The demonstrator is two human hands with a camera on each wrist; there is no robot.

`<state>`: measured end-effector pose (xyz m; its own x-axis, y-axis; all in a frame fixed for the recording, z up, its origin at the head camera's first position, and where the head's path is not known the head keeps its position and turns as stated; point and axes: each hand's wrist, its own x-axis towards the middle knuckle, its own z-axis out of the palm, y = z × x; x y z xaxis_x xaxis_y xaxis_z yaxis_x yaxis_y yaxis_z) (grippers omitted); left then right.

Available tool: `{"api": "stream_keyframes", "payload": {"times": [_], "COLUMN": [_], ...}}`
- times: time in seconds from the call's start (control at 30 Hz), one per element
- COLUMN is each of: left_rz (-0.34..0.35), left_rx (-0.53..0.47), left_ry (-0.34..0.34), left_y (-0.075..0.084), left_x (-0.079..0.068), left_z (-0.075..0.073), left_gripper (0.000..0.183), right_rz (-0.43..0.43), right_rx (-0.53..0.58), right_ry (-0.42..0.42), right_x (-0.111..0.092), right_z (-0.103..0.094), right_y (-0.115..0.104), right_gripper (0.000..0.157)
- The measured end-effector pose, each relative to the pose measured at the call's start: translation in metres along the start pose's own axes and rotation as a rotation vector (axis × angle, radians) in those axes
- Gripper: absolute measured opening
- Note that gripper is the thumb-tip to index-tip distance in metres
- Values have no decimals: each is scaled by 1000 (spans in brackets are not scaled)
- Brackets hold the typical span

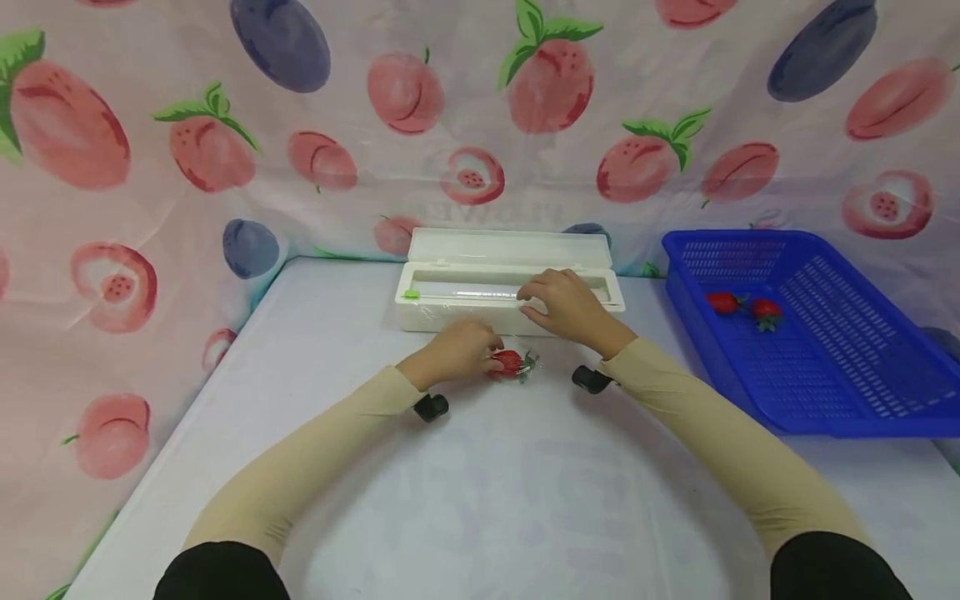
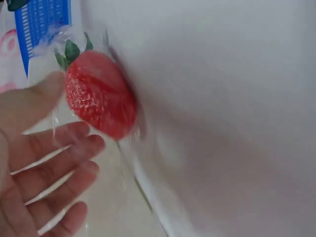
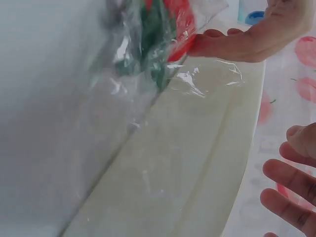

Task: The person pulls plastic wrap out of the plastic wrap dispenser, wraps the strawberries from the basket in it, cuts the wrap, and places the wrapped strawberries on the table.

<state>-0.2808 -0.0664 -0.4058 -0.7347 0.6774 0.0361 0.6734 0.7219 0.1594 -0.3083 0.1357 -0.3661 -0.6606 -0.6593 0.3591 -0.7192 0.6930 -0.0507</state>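
A red strawberry (image 1: 508, 363) with green leaves is wrapped in clear plastic film, just in front of a white cling film dispenser (image 1: 480, 315). My left hand (image 1: 459, 352) holds the wrapped strawberry at its side. In the left wrist view, the thumb and index finger lie along the strawberry (image 2: 101, 96), and the other fingers spread apart. My right hand (image 1: 568, 307) is over the dispenser's right part, fingers loosely bent and apart. Nothing shows between those fingers (image 3: 291, 180) in the right wrist view. Loose film (image 3: 143, 148) lies across the dispenser's front.
A blue plastic basket (image 1: 750, 400) stands on the right, with two strawberries (image 1: 765, 311) inside. The dispenser's lid (image 1: 510, 247) is raised at the back, and a green slider (image 1: 412, 294) sits at its left. Fruit-printed cloth hangs behind the white table (image 1: 480, 500).
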Motion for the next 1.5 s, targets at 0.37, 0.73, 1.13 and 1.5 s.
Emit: {"api": "stream_keyframes", "payload": {"times": [0.37,0.73,1.13,1.5], "left_rz": [-150,-76,-81,-124], "left_rx": [23,87,217,123], "left_ry": [432,337,308,443], "left_y": [-85,-112,-119,-115], "left_x": [-47,-47,-59,-63], "left_z": [-41,-48,-49,-40], "left_gripper": [19,13,10,21], "right_rz": [40,32,-7,37], "right_rx": [65,-22,-39,73], "right_ry": [-174,-222,-192,-226], "right_x": [54,72,73,72], "right_z": [15,41,40,40], "right_y": [-23,-33,-35,-29], "right_gripper": [28,32,28,39]}}
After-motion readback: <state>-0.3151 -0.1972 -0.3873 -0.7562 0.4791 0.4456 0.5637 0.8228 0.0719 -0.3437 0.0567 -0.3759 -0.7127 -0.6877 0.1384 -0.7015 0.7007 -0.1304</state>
